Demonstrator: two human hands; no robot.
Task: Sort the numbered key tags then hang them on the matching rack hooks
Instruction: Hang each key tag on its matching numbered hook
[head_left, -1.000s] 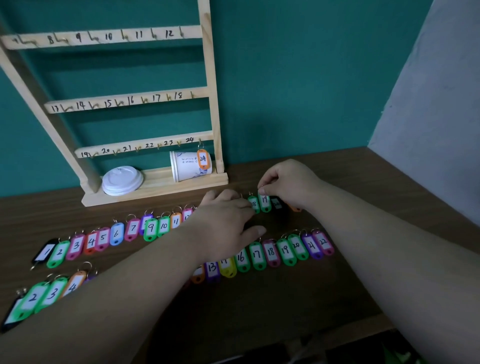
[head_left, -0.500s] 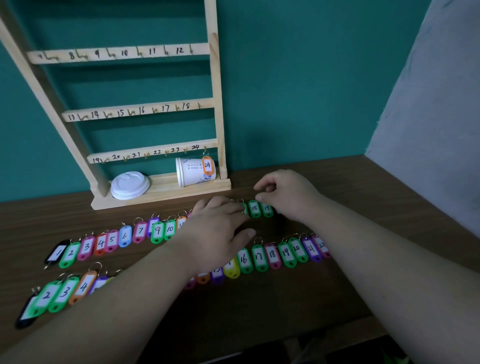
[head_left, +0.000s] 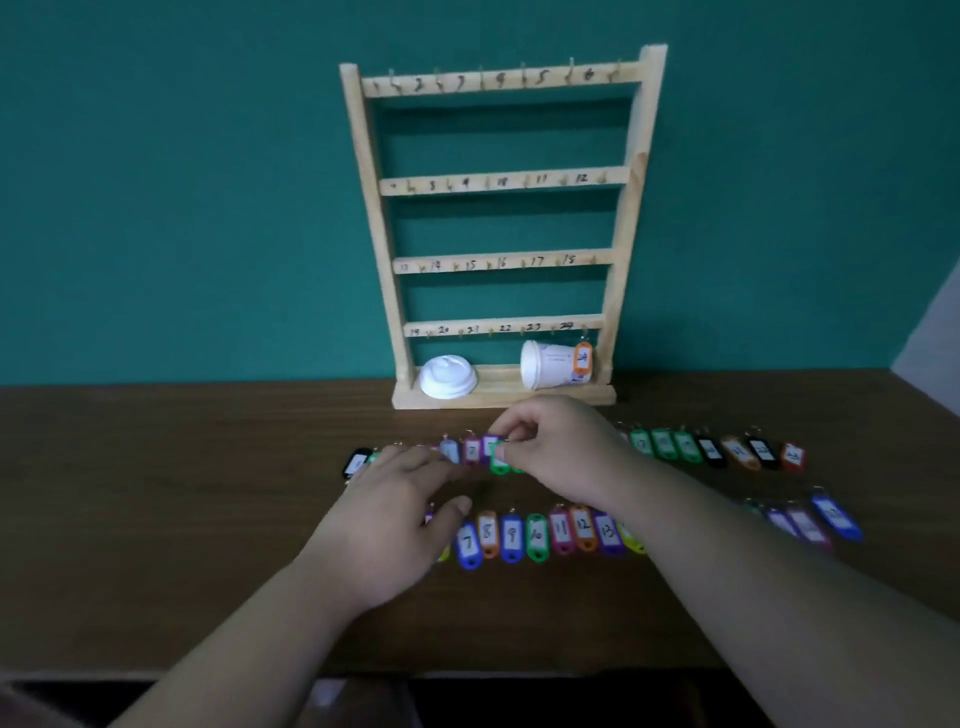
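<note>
Our right hand (head_left: 566, 452) pinches a green key tag (head_left: 500, 462) in the far row (head_left: 685, 447) on the surface (head_left: 156, 493); our left hand (head_left: 395, 514) lies flat, fingers relaxed, on neighbouring tags (head_left: 471, 451). Either could nudge sorted tags out of order, causing mis-hangs on the rack (head_left: 498, 262).

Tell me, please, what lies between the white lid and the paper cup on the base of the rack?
Nothing. In the head view, the rack base is bare wood between the white lid and the paper cup, which lies on its side.
</note>
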